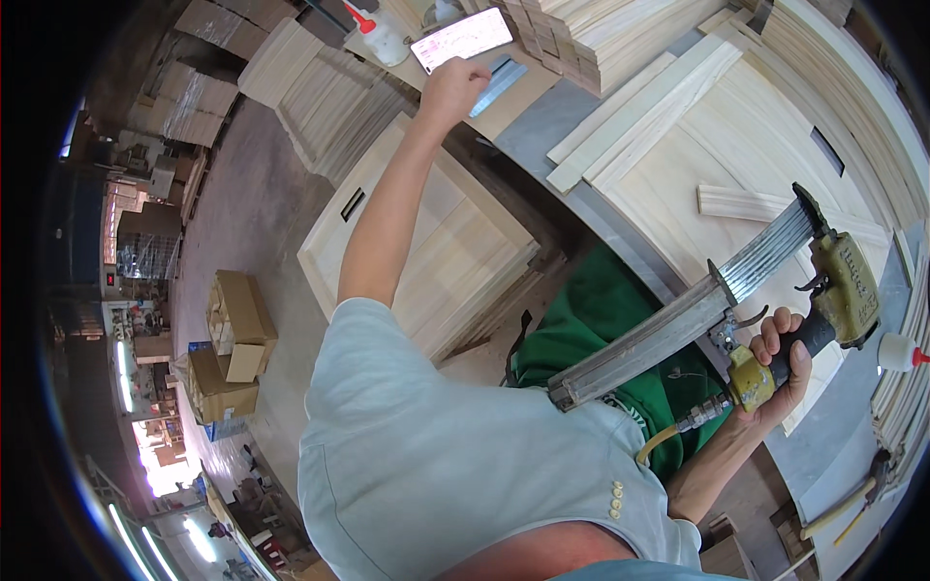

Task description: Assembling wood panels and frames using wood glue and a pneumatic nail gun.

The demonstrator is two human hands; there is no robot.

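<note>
My right hand [783, 363] is wrapped round the dark handle of a pneumatic nail gun [852, 286] with a worn olive body. Its long metal magazine [649, 341] slants across my lap, with a silvery strip showing toward the nose. A yellow air hose [659, 443] joins the handle's end. Far out at the upper left, my left hand [453, 89] is closed, its fingers curled beside a phone [461, 41] with a lit screen. Bluish metal strips of fasteners [499, 85] lie right by those fingers. Whatever the fingers pinch is hidden.
A pale wooden panel [668, 165] with a loose strip [741, 203] lies on the grey table. Stacked slats [562, 44] stand behind. Red-tipped bottles [386, 41] and a hammer [877, 470] are around. More panels [426, 232] are stacked left, with cardboard boxes [237, 324] beyond.
</note>
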